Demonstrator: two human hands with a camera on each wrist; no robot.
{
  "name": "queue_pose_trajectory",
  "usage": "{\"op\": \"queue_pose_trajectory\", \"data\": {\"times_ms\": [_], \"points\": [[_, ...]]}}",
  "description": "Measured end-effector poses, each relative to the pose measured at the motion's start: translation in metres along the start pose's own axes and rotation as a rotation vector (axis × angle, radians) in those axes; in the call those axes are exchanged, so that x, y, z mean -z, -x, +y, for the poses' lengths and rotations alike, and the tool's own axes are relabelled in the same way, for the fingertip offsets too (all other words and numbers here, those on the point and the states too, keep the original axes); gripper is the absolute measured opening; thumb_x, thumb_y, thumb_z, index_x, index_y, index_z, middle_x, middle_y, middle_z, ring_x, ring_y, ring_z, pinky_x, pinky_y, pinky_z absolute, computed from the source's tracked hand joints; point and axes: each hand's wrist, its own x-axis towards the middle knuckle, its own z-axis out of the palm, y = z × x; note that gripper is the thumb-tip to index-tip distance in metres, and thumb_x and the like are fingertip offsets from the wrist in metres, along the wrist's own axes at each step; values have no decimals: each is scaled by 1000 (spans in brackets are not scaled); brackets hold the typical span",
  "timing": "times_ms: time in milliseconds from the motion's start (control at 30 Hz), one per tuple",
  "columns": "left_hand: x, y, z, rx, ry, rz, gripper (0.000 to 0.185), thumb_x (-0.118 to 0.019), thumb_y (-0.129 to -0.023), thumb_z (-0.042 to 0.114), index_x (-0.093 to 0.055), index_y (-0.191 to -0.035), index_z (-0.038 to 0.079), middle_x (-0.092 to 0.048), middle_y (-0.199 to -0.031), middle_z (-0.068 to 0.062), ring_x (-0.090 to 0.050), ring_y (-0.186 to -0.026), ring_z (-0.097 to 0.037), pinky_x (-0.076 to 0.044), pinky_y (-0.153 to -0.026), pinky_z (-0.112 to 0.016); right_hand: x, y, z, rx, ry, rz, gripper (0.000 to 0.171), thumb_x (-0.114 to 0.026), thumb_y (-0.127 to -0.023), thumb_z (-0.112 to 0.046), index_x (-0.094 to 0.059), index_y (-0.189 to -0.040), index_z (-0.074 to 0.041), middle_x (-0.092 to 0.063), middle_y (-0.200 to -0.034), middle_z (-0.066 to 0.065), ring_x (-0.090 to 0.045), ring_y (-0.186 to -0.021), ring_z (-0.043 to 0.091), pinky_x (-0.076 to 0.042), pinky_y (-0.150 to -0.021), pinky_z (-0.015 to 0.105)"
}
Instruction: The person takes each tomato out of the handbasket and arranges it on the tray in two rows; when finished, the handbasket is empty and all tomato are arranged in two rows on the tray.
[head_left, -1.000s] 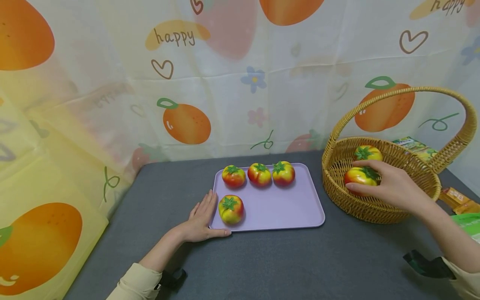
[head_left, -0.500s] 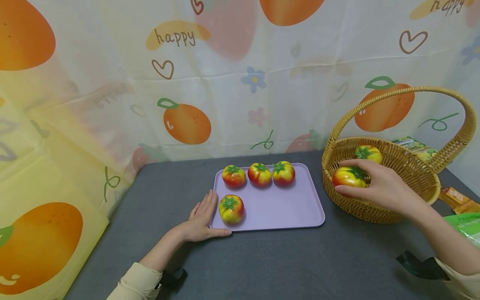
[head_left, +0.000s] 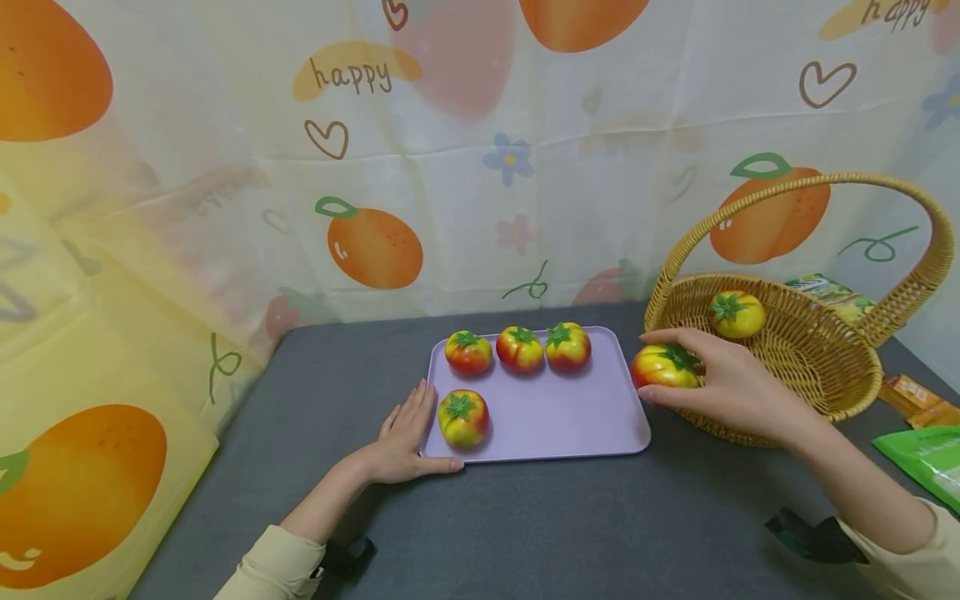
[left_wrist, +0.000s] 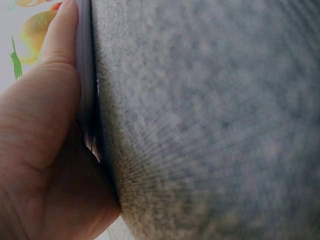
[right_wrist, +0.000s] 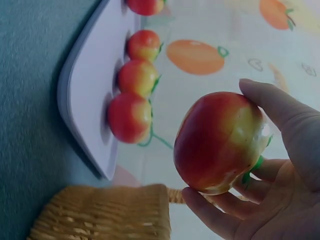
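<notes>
My right hand [head_left: 731, 383] grips a red and yellow tomato [head_left: 663, 367] with a green leafy top, thumb and fingers on opposite sides. The tomato is between the basket's left rim and the tray's right edge, and its red underside shows in the right wrist view. My left hand [head_left: 401, 442] lies with straight fingers along the left edge and near-left corner of a lilac tray [head_left: 570, 425]. On the tray, three tomatoes stand in a row at the back: a left one [head_left: 468, 353], a middle one [head_left: 519, 349] and a right one [head_left: 567, 347]. Another tomato [head_left: 462, 419] sits at the front left.
A wicker basket [head_left: 810, 392] with a tall handle stands on the right, one tomato [head_left: 738, 314] inside. Beyond it lie an orange-brown packet [head_left: 918, 402], a green bag [head_left: 926, 458] and a printed packet [head_left: 828, 292]. A fruit-print cloth [head_left: 450, 183] hangs behind the grey table [head_left: 540, 533].
My right hand has carried the tomato left, out of the basket and over its rim toward the tray. The left hand and the tray have stayed put.
</notes>
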Motion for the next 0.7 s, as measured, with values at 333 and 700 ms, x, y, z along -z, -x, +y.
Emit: {"op": "queue_pose_trajectory", "data": {"times_ms": [333,700], "points": [[0,1,4,-23,-5,15,117,-69,-83,58,3,-154,-2,12,-160,-21,8,-147,-34,2,-112,-60,-24,-8,-6,80,-56,-11,58,-77,-81,-45,-60,-129,-16,-62,-119,5,-56,-95,20,-48,-79,41],[0,1,3,-20,-7,15,118,-69,-83,58,3,-154,-1,11,-160,-21,7,-148,-33,2,-112,-60,-53,-18,-12,89,-102,-75,57,-80,-79,-46,-62,-124,-17,-62,-107,-2,-56,-90,16,-48,-78,37]]}}
